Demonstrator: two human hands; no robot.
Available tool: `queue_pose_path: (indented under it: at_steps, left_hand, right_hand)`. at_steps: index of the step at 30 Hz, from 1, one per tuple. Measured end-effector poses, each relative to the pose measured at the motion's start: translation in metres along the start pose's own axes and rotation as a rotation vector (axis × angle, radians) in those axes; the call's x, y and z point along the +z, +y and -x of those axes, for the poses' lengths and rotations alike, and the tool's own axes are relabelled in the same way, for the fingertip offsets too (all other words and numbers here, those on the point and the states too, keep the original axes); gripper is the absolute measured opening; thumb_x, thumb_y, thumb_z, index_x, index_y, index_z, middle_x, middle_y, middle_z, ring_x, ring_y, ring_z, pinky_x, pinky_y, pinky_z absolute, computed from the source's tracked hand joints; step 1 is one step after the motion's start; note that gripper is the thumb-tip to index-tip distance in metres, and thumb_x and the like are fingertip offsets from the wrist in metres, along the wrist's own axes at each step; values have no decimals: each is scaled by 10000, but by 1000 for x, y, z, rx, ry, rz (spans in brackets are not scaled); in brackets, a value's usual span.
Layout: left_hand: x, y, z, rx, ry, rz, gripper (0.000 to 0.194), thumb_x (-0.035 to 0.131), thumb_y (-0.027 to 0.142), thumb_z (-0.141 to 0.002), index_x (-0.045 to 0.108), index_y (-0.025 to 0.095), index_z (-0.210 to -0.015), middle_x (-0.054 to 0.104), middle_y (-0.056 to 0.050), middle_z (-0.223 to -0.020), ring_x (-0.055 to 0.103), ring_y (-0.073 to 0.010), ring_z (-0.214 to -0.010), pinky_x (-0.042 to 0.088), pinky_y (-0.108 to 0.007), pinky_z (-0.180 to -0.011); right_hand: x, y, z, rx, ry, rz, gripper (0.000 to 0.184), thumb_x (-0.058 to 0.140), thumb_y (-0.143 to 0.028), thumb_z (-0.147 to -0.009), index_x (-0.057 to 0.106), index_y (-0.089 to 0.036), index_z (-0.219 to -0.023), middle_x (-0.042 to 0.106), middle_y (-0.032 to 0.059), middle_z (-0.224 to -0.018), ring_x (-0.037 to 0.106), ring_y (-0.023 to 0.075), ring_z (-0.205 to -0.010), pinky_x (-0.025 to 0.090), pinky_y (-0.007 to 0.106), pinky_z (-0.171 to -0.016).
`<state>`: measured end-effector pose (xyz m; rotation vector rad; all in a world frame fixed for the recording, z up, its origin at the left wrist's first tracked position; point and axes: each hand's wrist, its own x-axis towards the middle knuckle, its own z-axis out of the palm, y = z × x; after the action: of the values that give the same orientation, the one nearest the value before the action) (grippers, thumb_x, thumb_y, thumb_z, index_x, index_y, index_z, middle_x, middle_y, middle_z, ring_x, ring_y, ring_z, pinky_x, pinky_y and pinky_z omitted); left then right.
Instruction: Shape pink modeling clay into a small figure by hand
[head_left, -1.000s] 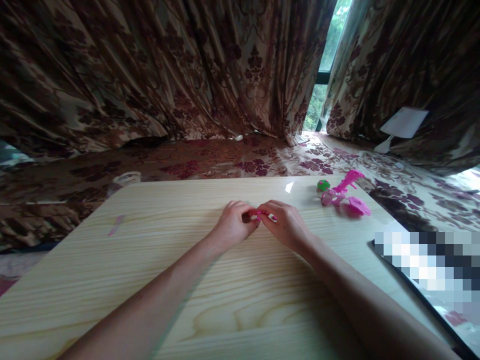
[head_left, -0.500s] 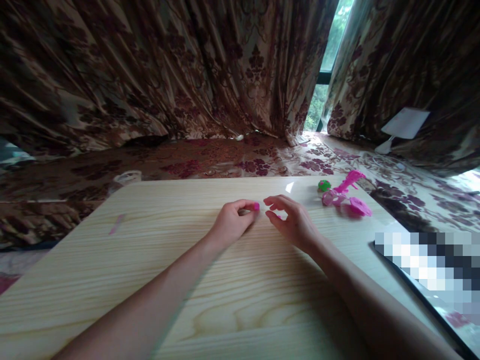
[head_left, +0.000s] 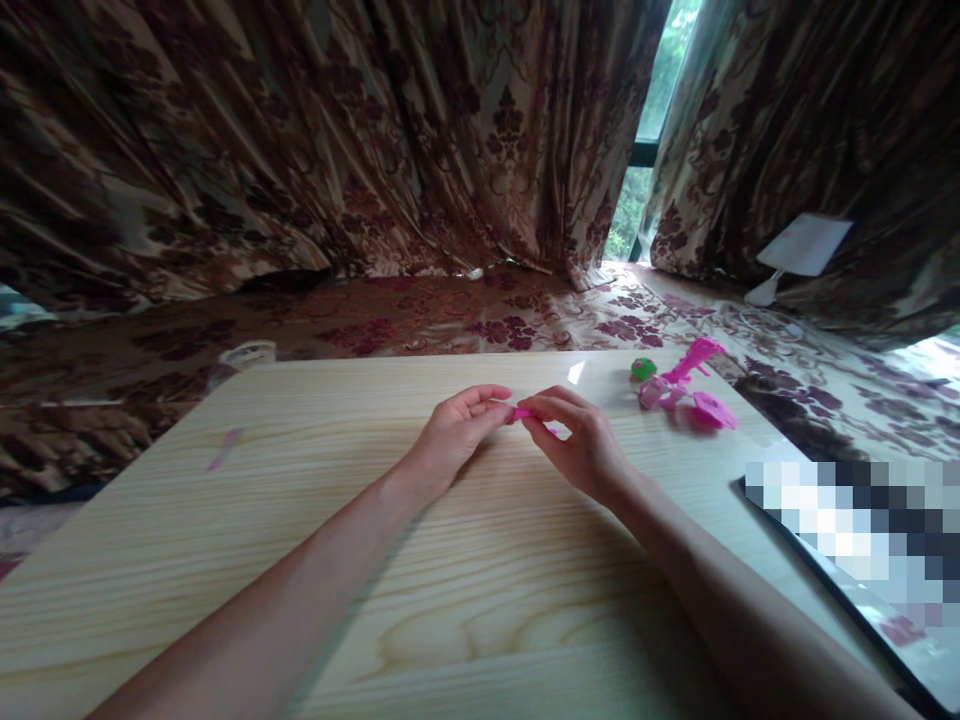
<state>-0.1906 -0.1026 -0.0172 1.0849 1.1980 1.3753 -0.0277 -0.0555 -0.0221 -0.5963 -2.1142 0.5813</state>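
A small bright pink piece (head_left: 522, 413) is pinched between my two hands above the middle of the table; it looks like modelling clay, though most of it is covered by fingers. My left hand (head_left: 454, 430) holds its left end between thumb and fingertips. At the other end, the thumb and fingers of my right hand (head_left: 581, 437) are closed on the same piece. Another tiny pink bit (head_left: 553, 431) shows through the gap under my right hand.
At the table's (head_left: 420, 560) back right lie a green ball with pink spots (head_left: 643, 369), a pink molded part (head_left: 697, 358) and a pink disc (head_left: 715, 411). A pink strip (head_left: 223, 449) lies left. A dark-edged flat object (head_left: 847, 600), partly pixelated, occupies the right side.
My right hand has moved left and closed on the pink piece, which only my left hand held before. The view has shifted slightly.
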Motion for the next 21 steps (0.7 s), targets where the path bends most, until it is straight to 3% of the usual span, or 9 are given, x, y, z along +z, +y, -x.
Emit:
queue_pose_path:
  at_steps: [4, 7, 11, 15, 18, 21]
  left_hand:
    - [1, 0, 1, 6, -1, -94, 250, 691, 297, -686, 668, 146, -885, 689, -45, -850, 605, -143, -786, 427, -284, -789]
    - [1, -2, 2, 22, -48, -132, 286, 673, 323, -704, 672, 153, -935, 696, -57, -876, 614, -166, -822, 439, -302, -797]
    - [2, -4, 3, 157, -26, -402, 255, 637, 343, -732, 692, 170, -911, 691, -53, -880, 609, -176, -822, 440, -311, -804]
    - [-2, -7, 0, 323, -24, -645, 206, 587, 331, -772, 708, 190, -862, 673, -50, -894, 590, -185, -883, 424, -315, -845]
    - [-10, -12, -4, 386, -34, -760, 201, 558, 275, -788, 704, 203, -906, 665, -52, -932, 568, -193, -947, 414, -331, -882]
    - [-17, -17, -9, 408, 59, -854, 207, 524, 186, -780, 703, 202, -882, 664, -50, -926, 561, -191, -948, 408, -347, -900]
  right_hand:
    - [2, 1, 0, 55, 92, -55, 209, 530, -192, -830, 620, -210, -1018, 626, 28, -854, 592, 123, -739, 491, 249, -695]
    - [2, 1, 0, 78, 111, -84, 154, 530, -184, -829, 634, -204, -941, 622, 19, -824, 588, 118, -721, 494, 244, -685]
    - [2, 2, 0, 82, 79, -79, 102, 544, -176, -817, 633, -188, -866, 614, 20, -824, 582, 118, -721, 484, 240, -671]
    - [2, 6, 0, 83, 58, -51, 138, 555, -160, -802, 623, -194, -917, 626, 11, -813, 587, 119, -710, 475, 234, -656]
    - [-1, 7, 0, 48, -20, 27, 166, 523, -136, -817, 639, -195, -919, 627, 27, -853, 590, 124, -738, 464, 233, -670]
    - [-3, 7, -1, -5, -119, 138, 168, 513, -133, -827, 649, -197, -901, 641, 41, -894, 593, 147, -809, 453, 251, -733]
